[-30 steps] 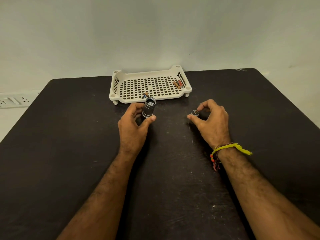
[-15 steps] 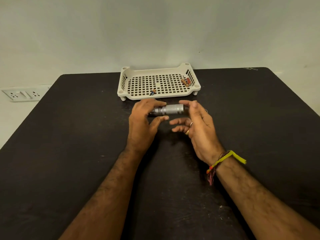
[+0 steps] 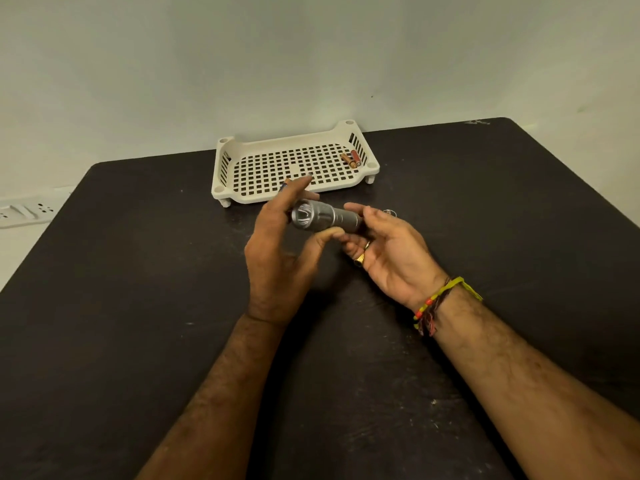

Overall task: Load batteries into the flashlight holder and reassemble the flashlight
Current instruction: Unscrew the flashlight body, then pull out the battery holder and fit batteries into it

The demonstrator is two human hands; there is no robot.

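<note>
Head view: both hands hold unlabelled flashlight [image 3: 323, 219].

We find no readable text, label, brand or number on anything here; the batteries' [image 3: 351, 159] print is blurred.

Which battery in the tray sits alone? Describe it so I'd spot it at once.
Start at the white tray at the table's far edge. Two batteries lie together in its right corner; the lone battery lies at the front rim, partly hidden behind the left hand.
</note>
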